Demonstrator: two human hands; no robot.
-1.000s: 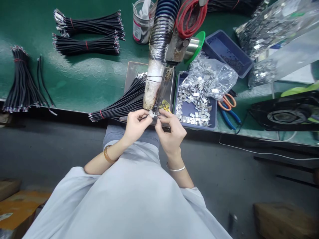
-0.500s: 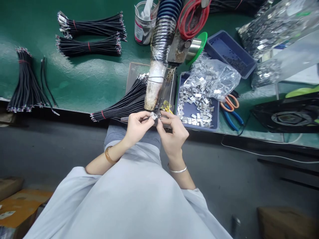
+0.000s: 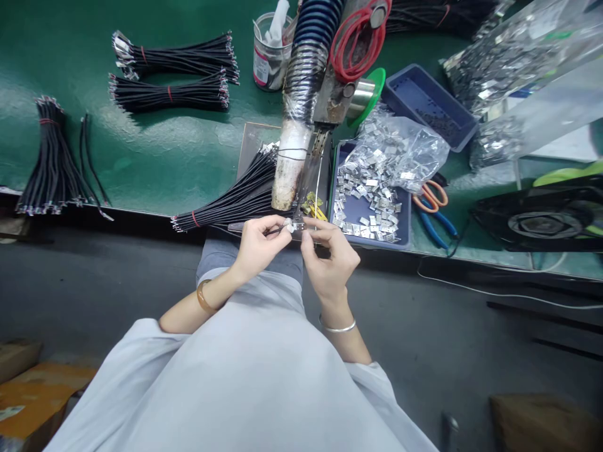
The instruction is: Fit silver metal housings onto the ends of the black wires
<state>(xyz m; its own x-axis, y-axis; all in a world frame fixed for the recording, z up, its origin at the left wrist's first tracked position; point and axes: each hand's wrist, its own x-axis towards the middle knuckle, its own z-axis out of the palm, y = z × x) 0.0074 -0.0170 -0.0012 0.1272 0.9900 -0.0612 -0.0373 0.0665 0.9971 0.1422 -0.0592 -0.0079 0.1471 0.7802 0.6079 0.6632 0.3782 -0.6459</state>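
Note:
My left hand (image 3: 262,246) is closed in a pinch on the end of a black cable (image 3: 273,231), with a whitish tip showing at the fingertips. My right hand (image 3: 332,256) pinches a small silver metal connector (image 3: 298,225) that meets the cable tip, just under the soldering iron's tip (image 3: 301,204). Whether the two parts are joined cannot be made out. Behind my left hand, a tied bundle of black cables (image 3: 235,194) lies on a dark board (image 3: 249,138). Right of my hands, a blue tray (image 3: 360,210) holds loose metal connectors (image 3: 389,213).
A fume hose (image 3: 287,179) hangs close above my fingers. Behind the tray stand a solder spool (image 3: 362,95) and a second blue tray (image 3: 400,78). Pliers (image 3: 436,223) and a black fan (image 3: 541,220) lie right. More cable bundles (image 3: 172,94) lie left, near a clear cup (image 3: 269,63).
My right hand has shifted slightly right and down, and the metal connector between the hands shows more plainly. My left hand keeps its pinch almost in place. The view has shifted slightly.

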